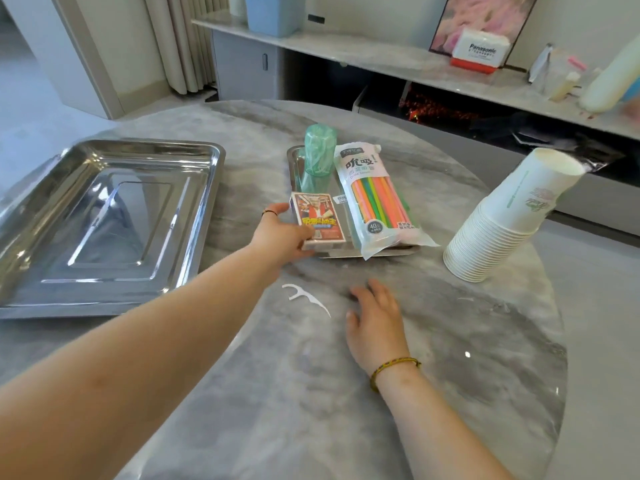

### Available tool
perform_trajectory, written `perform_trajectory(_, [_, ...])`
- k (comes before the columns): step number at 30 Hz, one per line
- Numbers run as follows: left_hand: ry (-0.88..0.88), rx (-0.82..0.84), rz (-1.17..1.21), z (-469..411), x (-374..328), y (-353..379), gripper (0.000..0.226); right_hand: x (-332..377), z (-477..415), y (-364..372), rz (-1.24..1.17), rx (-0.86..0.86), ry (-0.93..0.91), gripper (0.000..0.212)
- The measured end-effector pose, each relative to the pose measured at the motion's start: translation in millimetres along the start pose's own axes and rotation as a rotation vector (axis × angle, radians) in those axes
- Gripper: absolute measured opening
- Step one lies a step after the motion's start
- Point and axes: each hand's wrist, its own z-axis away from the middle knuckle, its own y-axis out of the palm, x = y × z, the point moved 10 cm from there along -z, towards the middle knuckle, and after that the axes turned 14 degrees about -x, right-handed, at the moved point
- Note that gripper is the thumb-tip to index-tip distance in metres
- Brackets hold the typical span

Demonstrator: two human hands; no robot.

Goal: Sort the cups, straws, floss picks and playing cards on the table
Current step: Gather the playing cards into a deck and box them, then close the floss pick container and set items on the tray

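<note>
R hand (375,323) lies palm-down on the table (450,375), fingers loose, holding nothing; woven bracelet (394,367) on the wrist. Just left of it, 1 loose white floss pick (304,297) lies flat, long axis far-left to near-right, bow end far-left, pointed tip near-right. Farther on, L hand (284,233) grasps the near-left corner of 1 card box (318,218), thumb on top; box long axis runs near-far w/ printed face up, over the near-left part of the small tray (346,254). Right of it in the same tray, 1 straw pack (377,202), axis near-far, label end far, near end overhanging the tray edge. Far-left in that tray, 1 green tub (317,157) of picks. Right, apart from the tray, 1 cup stack (502,220) sits rims-down on the table, tapering up toward far-right; cup count can't tell. Left, a big tray (104,220), steel; 2 trays total. Table is round grey marble. Beyond, a shelf (346,46) w/ blue bin (273,12), a red-white box (479,50), and curtains (187,39) far-left.
</note>
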Motion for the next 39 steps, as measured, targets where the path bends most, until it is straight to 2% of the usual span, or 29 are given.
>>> perform_trajectory(4, [0.056,-0.038,-0.171,-32,-4,31,0.062,-2,-4,0,-0.001,0.047,-0.022,0.042])
perform_trajectory(7, [0.083,-0.042,-0.309,-42,3,41,0.055,1,-6,1,-0.021,0.06,-0.035,0.044])
perform_trajectory(12, [0.377,-0.114,-0.743,-38,-7,43,0.036,1,-11,5,-0.022,0.072,-0.029,0.045])
perform_trajectory(17, [0.573,-0.169,-1.105,-32,-14,34,0.028,4,-8,6,-0.02,0.068,-0.042,0.046])
perform_trajectory(21, [0.624,-0.145,-1.024,-23,-20,24,0.039,5,-7,3,-0.013,0.074,-0.056,0.046])
perform_trajectory(26, [0.662,-0.141,-0.908,-13,-13,-20,0.036,6,-8,0,-0.007,0.071,-0.059,0.044])
perform_trajectory(31, [0.686,-0.117,-1.044,-18,8,-54,0.041,7,-8,-20,-0.198,-0.099,0.031,0.046])
perform_trajectory(34, [0.762,-0.148,-1.05,-21,11,-56,0.039,22,-16,-32,-0.316,-0.194,0.01,0.047])
perform_trajectory(39, [0.884,-0.2,-1.043,-22,9,-55,0.031,61,-98,-34,-0.311,-0.173,-0.074,0.056])
